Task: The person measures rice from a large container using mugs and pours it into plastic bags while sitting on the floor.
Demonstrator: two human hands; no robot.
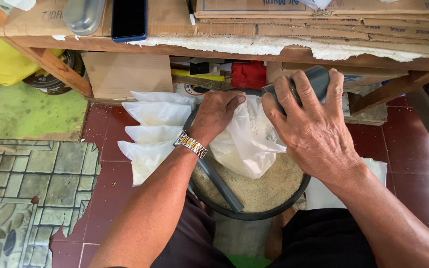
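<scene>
My left hand (pixel 216 115), with a metal watch on its wrist, grips the mouth of a thin white plastic bag (pixel 248 144) over a dark round basin (pixel 254 214) of pale grain (pixel 266 186). My right hand (pixel 310 124) holds a grey scoop (pixel 320 79) tipped against the bag's opening. A grey pipe-like handle (pixel 220 182) lies across the basin's near left side. My lap, in dark clothing, is just below the basin.
Several filled white plastic bags (pixel 152 130) lie overlapping on the red tile floor to the left. A wooden table (pixel 274 49) stacked with cardboard stands ahead, with a dark phone (pixel 129 19) and a grey metal case (pixel 83 15) on it. Boxes sit beneath it.
</scene>
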